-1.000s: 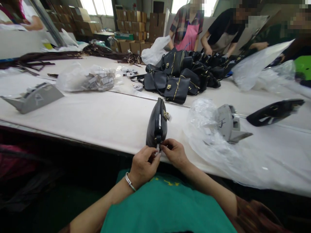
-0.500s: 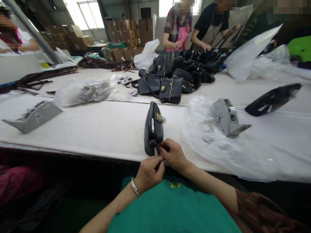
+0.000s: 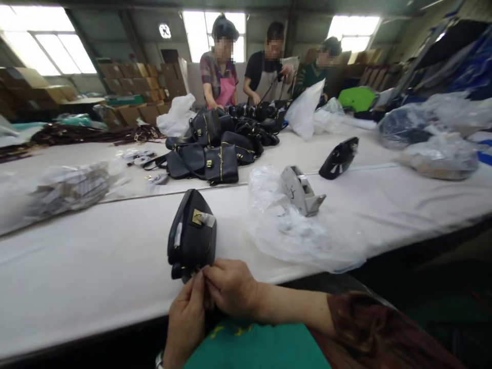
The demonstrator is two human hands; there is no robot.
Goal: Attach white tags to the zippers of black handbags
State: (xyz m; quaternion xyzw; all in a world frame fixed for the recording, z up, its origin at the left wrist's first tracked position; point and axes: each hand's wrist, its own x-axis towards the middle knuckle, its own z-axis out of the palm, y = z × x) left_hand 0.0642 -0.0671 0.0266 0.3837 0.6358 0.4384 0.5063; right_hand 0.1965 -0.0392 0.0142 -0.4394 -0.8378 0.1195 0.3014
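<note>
A black bag with a gold clasp stands near the front edge of the white-covered table. White wrapping shows on its clasp and on its handle. My left hand and my right hand meet at the bag's near end, with their fingers pinched together. What lies between the fingertips is too small and too hidden to make out.
Clear plastic and a grey tape dispenser lie to the right. Behind is a pile of black bags. Another black bag stands farther right. A plastic bag of papers lies left. Several people stand across the table.
The view has swung to the right, so the bag and both hands appear farther left. The hands stay pinched at the bag's near end, and the bag's clasp side shows more.
</note>
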